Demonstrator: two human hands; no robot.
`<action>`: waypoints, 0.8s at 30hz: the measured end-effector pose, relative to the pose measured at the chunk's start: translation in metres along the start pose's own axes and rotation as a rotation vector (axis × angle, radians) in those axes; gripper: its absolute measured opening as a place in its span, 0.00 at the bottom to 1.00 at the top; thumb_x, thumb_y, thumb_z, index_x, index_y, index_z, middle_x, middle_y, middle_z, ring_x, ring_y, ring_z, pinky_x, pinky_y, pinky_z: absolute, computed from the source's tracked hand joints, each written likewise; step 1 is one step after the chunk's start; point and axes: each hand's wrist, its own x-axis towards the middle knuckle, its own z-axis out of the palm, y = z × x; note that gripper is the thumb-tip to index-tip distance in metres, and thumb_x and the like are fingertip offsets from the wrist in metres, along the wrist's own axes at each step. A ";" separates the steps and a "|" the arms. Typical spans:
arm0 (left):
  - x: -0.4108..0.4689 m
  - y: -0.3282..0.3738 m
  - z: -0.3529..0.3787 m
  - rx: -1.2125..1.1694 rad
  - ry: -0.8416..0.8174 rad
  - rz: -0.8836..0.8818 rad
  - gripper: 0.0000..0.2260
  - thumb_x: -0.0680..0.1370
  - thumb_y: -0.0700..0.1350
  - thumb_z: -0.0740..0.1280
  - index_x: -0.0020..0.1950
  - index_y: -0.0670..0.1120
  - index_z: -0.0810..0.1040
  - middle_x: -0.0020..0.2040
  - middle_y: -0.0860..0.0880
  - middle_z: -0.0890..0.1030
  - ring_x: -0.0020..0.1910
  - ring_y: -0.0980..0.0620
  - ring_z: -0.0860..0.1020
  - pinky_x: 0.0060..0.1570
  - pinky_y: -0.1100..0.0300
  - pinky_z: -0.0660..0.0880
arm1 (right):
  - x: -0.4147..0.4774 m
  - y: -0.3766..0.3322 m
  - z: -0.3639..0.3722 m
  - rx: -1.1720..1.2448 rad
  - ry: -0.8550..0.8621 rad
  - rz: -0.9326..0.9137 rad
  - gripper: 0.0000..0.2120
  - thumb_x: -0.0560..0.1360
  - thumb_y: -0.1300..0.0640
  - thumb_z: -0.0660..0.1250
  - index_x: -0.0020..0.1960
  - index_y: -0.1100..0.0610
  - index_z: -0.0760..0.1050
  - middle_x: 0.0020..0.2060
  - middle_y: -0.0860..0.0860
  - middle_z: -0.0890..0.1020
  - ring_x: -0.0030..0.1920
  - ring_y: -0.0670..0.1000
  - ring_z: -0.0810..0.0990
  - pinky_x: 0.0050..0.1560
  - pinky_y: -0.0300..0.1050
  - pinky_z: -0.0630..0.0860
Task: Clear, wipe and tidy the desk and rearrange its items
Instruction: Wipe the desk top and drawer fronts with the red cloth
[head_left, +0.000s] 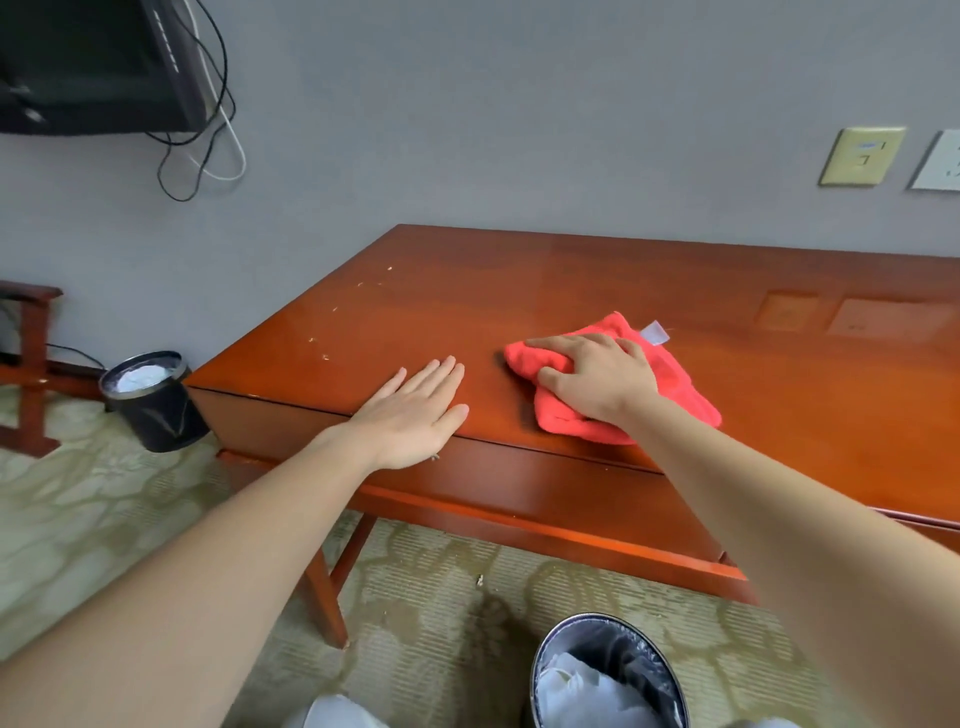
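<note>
A glossy reddish-brown wooden desk (571, 280) fills the middle of the view. A crumpled red cloth (675, 384) with a small white tag lies near its front edge. My right hand (592, 376) presses down on the cloth, its fingers bent over the bunched fabric. My left hand (410, 410) rests flat on the desk's front edge, fingers straight, just left of the cloth. Small pale crumbs (332, 332) are scattered over the desk's left part.
A black waste bin (156, 410) with a white liner stands on the carpet by the desk's left end. A second bin (608, 675) sits below the front edge. A dark television (98, 67) with dangling cables hangs upper left. Wall sockets (862, 156) sit at the right.
</note>
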 end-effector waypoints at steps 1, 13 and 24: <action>-0.001 0.001 0.000 -0.011 -0.001 -0.002 0.26 0.85 0.56 0.41 0.81 0.52 0.38 0.80 0.56 0.38 0.77 0.61 0.37 0.77 0.55 0.37 | -0.008 0.001 -0.001 0.008 -0.009 -0.060 0.21 0.76 0.41 0.56 0.69 0.32 0.67 0.69 0.41 0.73 0.72 0.49 0.65 0.71 0.56 0.58; -0.004 0.009 -0.002 -0.040 0.002 -0.041 0.25 0.85 0.54 0.42 0.81 0.51 0.39 0.81 0.55 0.39 0.78 0.60 0.38 0.77 0.55 0.38 | -0.013 0.001 -0.002 0.028 0.041 -0.041 0.20 0.76 0.41 0.55 0.68 0.33 0.68 0.67 0.43 0.75 0.70 0.51 0.68 0.70 0.59 0.59; -0.004 0.002 -0.004 -0.075 -0.056 0.006 0.26 0.84 0.53 0.42 0.81 0.51 0.38 0.80 0.56 0.37 0.77 0.62 0.37 0.76 0.57 0.35 | -0.040 -0.003 -0.003 0.115 0.017 -0.246 0.26 0.66 0.37 0.51 0.62 0.32 0.74 0.63 0.39 0.78 0.67 0.46 0.70 0.70 0.55 0.62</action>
